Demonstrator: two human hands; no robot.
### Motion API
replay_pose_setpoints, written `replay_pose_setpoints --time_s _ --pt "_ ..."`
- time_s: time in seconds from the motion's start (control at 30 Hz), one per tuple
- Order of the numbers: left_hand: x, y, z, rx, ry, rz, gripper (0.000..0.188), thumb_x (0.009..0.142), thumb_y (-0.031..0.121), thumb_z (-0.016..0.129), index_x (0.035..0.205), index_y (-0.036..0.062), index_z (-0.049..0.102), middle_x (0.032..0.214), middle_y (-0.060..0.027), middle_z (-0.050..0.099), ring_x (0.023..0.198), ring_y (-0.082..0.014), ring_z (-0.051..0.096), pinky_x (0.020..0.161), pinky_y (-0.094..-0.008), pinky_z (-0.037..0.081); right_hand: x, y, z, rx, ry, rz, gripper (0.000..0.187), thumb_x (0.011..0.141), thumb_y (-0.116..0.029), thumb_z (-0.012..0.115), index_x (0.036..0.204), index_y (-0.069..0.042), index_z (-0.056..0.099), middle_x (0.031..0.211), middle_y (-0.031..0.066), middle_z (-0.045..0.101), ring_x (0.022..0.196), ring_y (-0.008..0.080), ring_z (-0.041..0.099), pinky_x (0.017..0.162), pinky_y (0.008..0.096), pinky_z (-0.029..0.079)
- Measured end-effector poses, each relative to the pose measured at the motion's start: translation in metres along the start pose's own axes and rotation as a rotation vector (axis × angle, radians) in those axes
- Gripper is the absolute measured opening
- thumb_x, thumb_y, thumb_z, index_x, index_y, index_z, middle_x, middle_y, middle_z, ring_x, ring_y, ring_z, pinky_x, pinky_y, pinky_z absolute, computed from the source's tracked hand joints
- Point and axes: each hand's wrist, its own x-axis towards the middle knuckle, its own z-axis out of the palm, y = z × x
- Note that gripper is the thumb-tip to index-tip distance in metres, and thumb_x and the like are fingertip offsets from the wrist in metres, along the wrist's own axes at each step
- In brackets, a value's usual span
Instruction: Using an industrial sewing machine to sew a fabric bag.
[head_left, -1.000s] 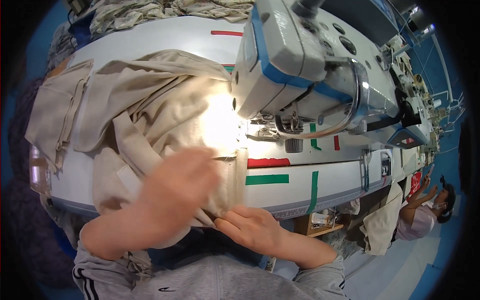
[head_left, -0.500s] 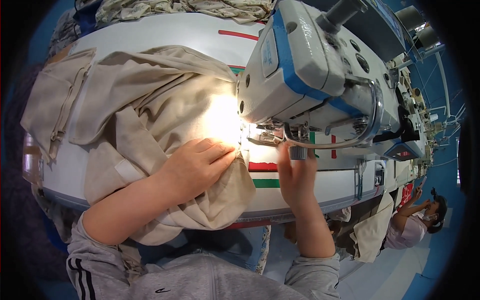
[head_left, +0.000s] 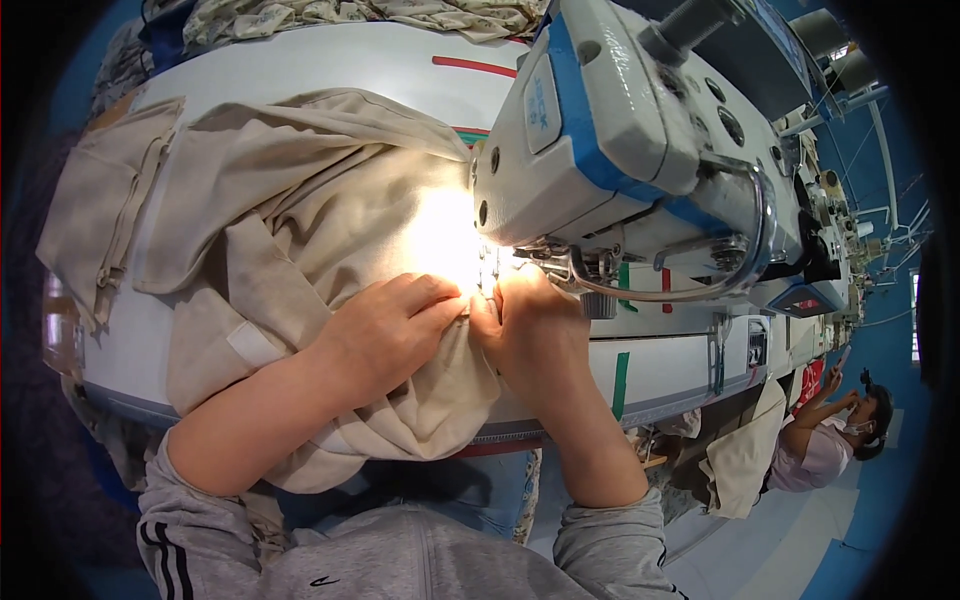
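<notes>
1. Left hand [head_left: 390, 325] lies on the beige cloth [head_left: 350, 215], fingers together, likely to stop it slipping
2. Right hand [head_left: 538, 318] meets it at the cloth's edge, fingers curled, apparently to keep that edge aligned near the machine [head_left: 620, 110]; whether either pinches, I cannot tell
3. Cloth sits on the bench [head_left: 250, 70], mostly left of the machine, probably so its bulk is supported
4. It looks soft, creased and overlapping, washed white by glare

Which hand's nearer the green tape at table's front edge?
Right. Right hand is left of the green tape; left hand is farther left, on beige cloth.
</notes>
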Motion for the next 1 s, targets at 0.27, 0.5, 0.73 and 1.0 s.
replay_pose_setpoints --time_s 0.27,0.5,0.73,1.0 --pt "0.003 -0.007 -0.001 0.119 -0.049 0.069 0.030 0.082 0.014 0.061 0.111 0.0054 0.064 0.112 -0.0037 0.061 0.107 -0.0204 0.057 0.093 -0.0336 0.048 -0.008 -0.001 0.000 -0.018 -0.024 -0.055 0.013 0.079 -0.010 0.069 0.076 -0.008 0.056 0.079 0.0082 0.056 0.071 0.0274 0.060 0.061 0.0382 0.049" --pt "0.008 -0.018 0.001 0.085 -0.068 0.044 0.028 0.084 0.016 0.061 0.111 0.0093 0.064 0.111 -0.0017 0.061 0.104 -0.0199 0.057 0.091 -0.0332 0.048 -0.002 0.001 0.002 -0.069 0.006 -0.107 0.014 0.078 -0.010 0.069 0.076 -0.008 0.055 0.078 0.0077 0.054 0.074 0.0263 0.059 0.062 0.0389 0.048" --pt "0.012 -0.026 0.001 0.021 -0.023 0.132 0.025 0.082 0.015 0.061 0.105 0.0079 0.068 0.106 -0.0027 0.064 0.100 -0.0217 0.060 0.088 -0.0347 0.049 -0.005 0.002 0.003 -0.041 0.017 -0.100 0.013 0.077 -0.011 0.070 0.077 -0.009 0.056 0.081 0.0070 0.053 0.075 0.0264 0.057 0.064 0.0388 0.048" --pt "0.018 -0.032 0.002 0.005 -0.017 0.133 0.024 0.081 0.013 0.062 0.103 0.0069 0.067 0.107 -0.0031 0.063 0.100 -0.0228 0.059 0.088 -0.0349 0.049 -0.003 0.002 0.004 -0.033 0.027 -0.083 0.014 0.076 -0.012 0.070 0.079 -0.010 0.057 0.081 0.0072 0.053 0.076 0.0269 0.057 0.065 0.0394 0.048"
